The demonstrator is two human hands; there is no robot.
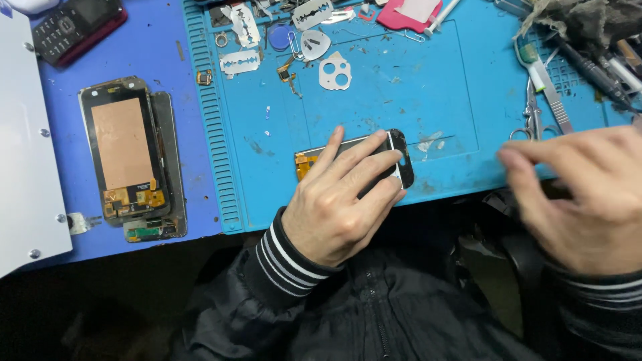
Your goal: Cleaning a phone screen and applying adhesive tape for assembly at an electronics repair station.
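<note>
My left hand (341, 197) lies flat with fingers spread on a dark phone screen panel (400, 155) at the near edge of the blue work mat (374, 100). An orange flex strip of the panel (304, 162) shows left of the fingers. My right hand (588, 200) hovers blurred at the right near the mat's edge; its fingers are curled together and nothing is visible in them.
Two stacked phone display panels (130, 157) lie on the left. A red keypad phone (73, 27) sits at top left, beside a white plate (23, 147). Razor blades (239, 62), a metal camera bracket (334, 72), scissors (531, 120) and a scalpel (545, 83) are scattered on the mat.
</note>
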